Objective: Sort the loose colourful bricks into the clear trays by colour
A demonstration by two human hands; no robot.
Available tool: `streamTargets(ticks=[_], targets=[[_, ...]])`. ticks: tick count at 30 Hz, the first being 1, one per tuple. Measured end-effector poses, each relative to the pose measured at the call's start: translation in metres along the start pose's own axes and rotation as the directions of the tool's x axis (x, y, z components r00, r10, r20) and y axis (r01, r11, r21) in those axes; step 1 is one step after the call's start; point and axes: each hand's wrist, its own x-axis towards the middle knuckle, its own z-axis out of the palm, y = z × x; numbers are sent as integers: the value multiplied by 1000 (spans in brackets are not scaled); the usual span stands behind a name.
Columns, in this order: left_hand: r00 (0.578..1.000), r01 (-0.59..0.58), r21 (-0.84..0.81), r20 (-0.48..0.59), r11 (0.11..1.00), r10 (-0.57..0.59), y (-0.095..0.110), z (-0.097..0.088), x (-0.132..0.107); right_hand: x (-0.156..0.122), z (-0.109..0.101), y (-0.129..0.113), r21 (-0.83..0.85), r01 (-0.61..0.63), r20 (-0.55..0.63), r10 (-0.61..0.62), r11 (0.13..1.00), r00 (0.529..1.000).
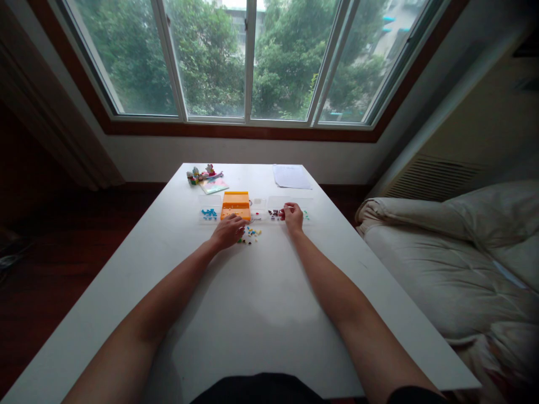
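My left hand (229, 230) rests low over the white table, its fingers loosely bent and apart. Beside its fingertips lies a loose pile of small toy bricks (253, 232) in yellow, blue, green, white and black. Just beyond that hand is an orange hinged case (236, 197), lying opened up. My right hand (293, 216) hovers at a clear plastic tray (298, 202), thumb and fingertips pinched together. Whatever may be in that pinch is too small to make out. Dark brown bricks (275, 213) lie in the tray left of these fingers, and green bricks (306, 215) to their right.
Blue bricks (209, 214) sit in another clear tray (209, 200) left of the orange case. Farther back stand small built figures (203, 174) by a pastel card (214, 186). White paper (291, 176) lies at the far right. A padded sofa (438, 264) flanks the table (252, 314).
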Motion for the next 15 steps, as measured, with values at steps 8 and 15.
streamTargets(ticks=[8,15], targets=[[998,-40,-42,44,998,42,1,1,0,-27,10,-22,-311,334,243,-265,890,933],[990,-85,-69,107,994,92,-7,1,-1,-56,27,-34,-251,701,733,-343,667,588]])
